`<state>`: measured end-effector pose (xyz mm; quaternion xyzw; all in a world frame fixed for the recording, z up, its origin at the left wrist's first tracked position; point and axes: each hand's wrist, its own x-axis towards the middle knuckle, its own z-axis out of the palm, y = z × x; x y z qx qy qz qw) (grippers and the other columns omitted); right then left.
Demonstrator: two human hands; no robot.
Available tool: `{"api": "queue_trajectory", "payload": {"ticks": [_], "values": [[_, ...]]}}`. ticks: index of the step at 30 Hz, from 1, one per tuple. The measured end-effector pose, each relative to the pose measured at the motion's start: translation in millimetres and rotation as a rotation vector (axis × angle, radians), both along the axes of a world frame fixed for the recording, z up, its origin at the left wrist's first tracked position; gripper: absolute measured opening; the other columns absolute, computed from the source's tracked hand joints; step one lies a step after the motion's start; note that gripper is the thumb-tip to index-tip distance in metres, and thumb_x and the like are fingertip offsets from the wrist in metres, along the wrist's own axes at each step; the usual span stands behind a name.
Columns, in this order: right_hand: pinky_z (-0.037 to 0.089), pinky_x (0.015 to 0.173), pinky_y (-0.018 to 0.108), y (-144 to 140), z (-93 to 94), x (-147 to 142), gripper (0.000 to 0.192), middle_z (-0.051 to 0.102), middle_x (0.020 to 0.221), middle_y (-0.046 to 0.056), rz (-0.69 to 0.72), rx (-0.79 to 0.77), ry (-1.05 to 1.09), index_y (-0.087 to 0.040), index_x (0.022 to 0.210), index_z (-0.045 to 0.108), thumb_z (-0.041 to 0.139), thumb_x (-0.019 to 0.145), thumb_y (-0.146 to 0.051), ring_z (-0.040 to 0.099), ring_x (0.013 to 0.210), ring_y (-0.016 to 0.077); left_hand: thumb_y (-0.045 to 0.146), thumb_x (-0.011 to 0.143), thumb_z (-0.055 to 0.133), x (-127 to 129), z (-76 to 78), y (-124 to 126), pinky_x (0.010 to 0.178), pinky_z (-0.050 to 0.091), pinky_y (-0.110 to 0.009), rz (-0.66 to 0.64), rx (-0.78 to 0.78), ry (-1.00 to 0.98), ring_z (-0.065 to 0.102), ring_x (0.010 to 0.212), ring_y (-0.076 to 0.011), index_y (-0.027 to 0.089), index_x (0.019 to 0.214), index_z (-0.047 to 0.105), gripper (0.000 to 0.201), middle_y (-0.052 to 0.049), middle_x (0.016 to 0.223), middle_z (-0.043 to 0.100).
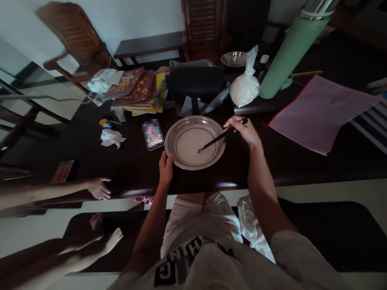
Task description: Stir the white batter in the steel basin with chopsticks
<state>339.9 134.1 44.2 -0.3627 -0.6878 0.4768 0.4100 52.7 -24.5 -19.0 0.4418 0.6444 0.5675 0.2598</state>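
Note:
A round metal plate (181, 161) holding pale liquid batter sits on the dark table in front of me. My left hand (165, 167) grips the plate's near-left rim. My right hand (243, 129) is at the plate's right side and holds dark chopsticks (214, 141) whose tips dip into the batter near the plate's middle.
A phone (153, 135) lies just left of the plate. Behind are a stack of books (136, 90), a black case (196, 84), a white plastic bag (245, 86), a metal bowl (233, 59), a green flask (290, 52) and a pink folder (317, 110). Another person's hand (98, 188) rests on the table's edge at left.

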Motion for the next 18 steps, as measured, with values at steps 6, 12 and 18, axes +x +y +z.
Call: {"api": "queue_trajectory", "payload": {"ticks": [6, 12, 18], "values": [[0.044, 0.062, 0.026, -1.0, 0.8, -5.4, 0.039, 0.075, 0.087, 0.002, 0.062, 0.047, -0.055, -0.024, 0.083, 0.075, 0.056, 0.086, -0.058, 0.065, 0.081, 0.0148, 0.055, 0.082, 0.056, 0.8, -0.1, -0.2, 0.074, 0.043, -0.026, -0.019, 0.008, -0.019, 0.051, 0.075, -0.0149, 0.017, 0.086, 0.059, 0.038, -0.001, 0.079, 0.056], [0.04, 0.056, 0.027, 1.5, -0.6, 0.4, 0.04, 0.073, 0.07, 0.001, -0.033, -0.004, 0.011, -0.023, 0.078, 0.072, 0.057, 0.085, -0.059, 0.065, 0.069, 0.0147, 0.055, 0.081, 0.057, 0.4, -0.6, 0.5, 0.074, 0.044, -0.026, -0.012, 0.011, -0.018, 0.052, 0.075, -0.0146, 0.017, 0.086, 0.06, 0.039, -0.001, 0.079, 0.057], [0.045, 0.063, 0.026, -0.3, -0.9, -6.8, 0.037, 0.075, 0.089, 0.002, 0.102, 0.025, -0.054, -0.024, 0.083, 0.075, 0.056, 0.087, -0.056, 0.065, 0.081, 0.0143, 0.053, 0.082, 0.057, -0.1, -1.4, 0.0, 0.071, 0.043, -0.025, -0.008, 0.012, -0.017, 0.05, 0.074, -0.0137, 0.017, 0.085, 0.06, 0.037, 0.0, 0.078, 0.056]]}}
